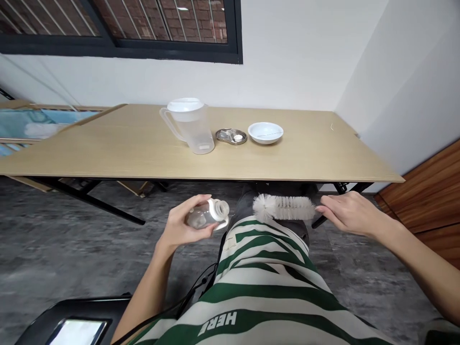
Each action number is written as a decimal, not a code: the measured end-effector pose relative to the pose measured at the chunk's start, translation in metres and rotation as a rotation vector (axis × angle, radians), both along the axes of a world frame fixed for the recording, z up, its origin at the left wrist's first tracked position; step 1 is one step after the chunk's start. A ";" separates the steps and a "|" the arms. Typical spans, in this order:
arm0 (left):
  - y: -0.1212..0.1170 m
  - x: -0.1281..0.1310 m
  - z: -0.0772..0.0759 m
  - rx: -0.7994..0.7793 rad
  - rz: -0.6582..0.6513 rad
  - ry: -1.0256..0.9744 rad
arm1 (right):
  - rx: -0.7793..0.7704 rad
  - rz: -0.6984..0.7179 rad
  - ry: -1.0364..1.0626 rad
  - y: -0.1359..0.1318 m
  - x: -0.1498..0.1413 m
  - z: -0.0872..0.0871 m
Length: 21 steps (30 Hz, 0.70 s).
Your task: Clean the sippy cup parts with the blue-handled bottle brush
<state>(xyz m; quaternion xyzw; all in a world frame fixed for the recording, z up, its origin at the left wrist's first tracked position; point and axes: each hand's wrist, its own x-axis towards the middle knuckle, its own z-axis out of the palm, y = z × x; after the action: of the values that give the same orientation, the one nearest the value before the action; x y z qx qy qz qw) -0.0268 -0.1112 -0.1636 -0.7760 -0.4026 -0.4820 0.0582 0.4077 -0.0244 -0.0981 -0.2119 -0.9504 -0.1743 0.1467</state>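
Head view: a clear plastic bottle with a white neck point(204, 214) is cradled in the curled left hand point(183, 224); a white-bristled bottle brush point(283, 207) is held by the part-closed right hand point(348, 213). Near the far edge of the pale wooden worktop point(108, 158), a clear plastic jug point(190, 128), a steel dish point(231, 136) and a white bowl point(265, 132) stand in a row.

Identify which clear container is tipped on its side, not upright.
The clear plastic bottle in the left hand, held nearly level with its white-collared neck pointing right. The lidded plastic pitcher stands upright on the table.
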 end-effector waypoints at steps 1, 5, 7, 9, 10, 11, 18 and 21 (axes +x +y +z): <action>0.002 0.001 -0.002 0.013 0.019 -0.034 | 0.007 -0.014 0.003 0.000 -0.001 0.000; 0.013 0.018 -0.005 0.021 -0.056 -0.079 | -0.013 -0.036 -0.021 -0.003 -0.014 -0.008; 0.016 0.028 -0.002 0.018 -0.119 -0.068 | -0.012 -0.032 -0.027 -0.003 -0.020 -0.011; 0.017 0.035 0.000 0.003 -0.167 -0.056 | 0.004 -0.024 -0.036 -0.003 -0.023 -0.012; 0.017 0.037 0.001 -0.005 -0.183 -0.052 | 0.016 -0.017 -0.042 -0.004 -0.023 -0.012; 0.017 0.039 0.002 -0.013 -0.194 -0.048 | 0.029 -0.007 -0.049 -0.004 -0.024 -0.012; 0.018 0.042 -0.002 -0.061 -0.245 0.008 | 0.173 0.029 -0.099 -0.007 -0.029 -0.017; 0.017 0.044 -0.006 -0.094 -0.249 0.030 | 0.204 -0.009 -0.128 -0.009 -0.031 -0.021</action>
<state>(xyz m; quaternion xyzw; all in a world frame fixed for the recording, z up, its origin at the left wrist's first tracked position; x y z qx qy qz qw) 0.0177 -0.0937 -0.1692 -0.8291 -0.3243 -0.4544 -0.0326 0.3762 -0.0330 -0.1189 -0.1884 -0.9342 -0.2840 0.1057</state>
